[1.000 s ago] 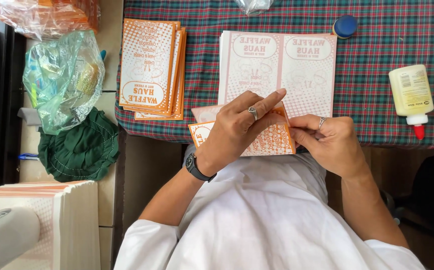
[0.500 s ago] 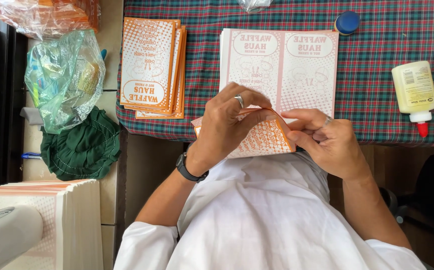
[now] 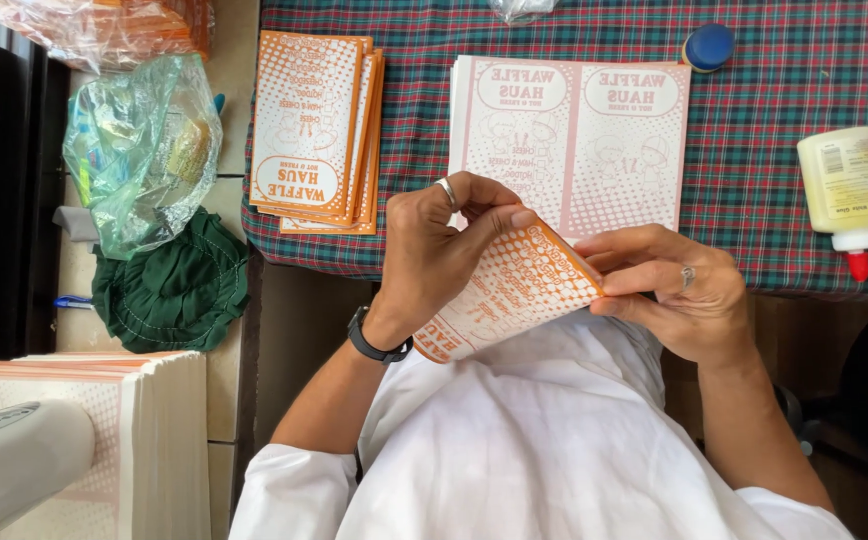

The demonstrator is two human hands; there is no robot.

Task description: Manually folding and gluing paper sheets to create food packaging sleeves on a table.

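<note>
Left hand (image 3: 444,255): clamped on the orange printed paper bag (image 3: 509,290), fingers curled over its top edge.
Right hand (image 3: 679,295): pinching the bag's right end.
Bag: lifted off the plaid tablecloth (image 3: 784,110), just below the flat sheet stack (image 3: 574,140).
Risk: an uneven pinch would likely crease or skew the fold.

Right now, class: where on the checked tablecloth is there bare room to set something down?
Bare cloth lies between the flat printed sheets and the glue bottle, right of the blue cap. Crowded: the narrow strip between those sheets and the orange stack.
</note>
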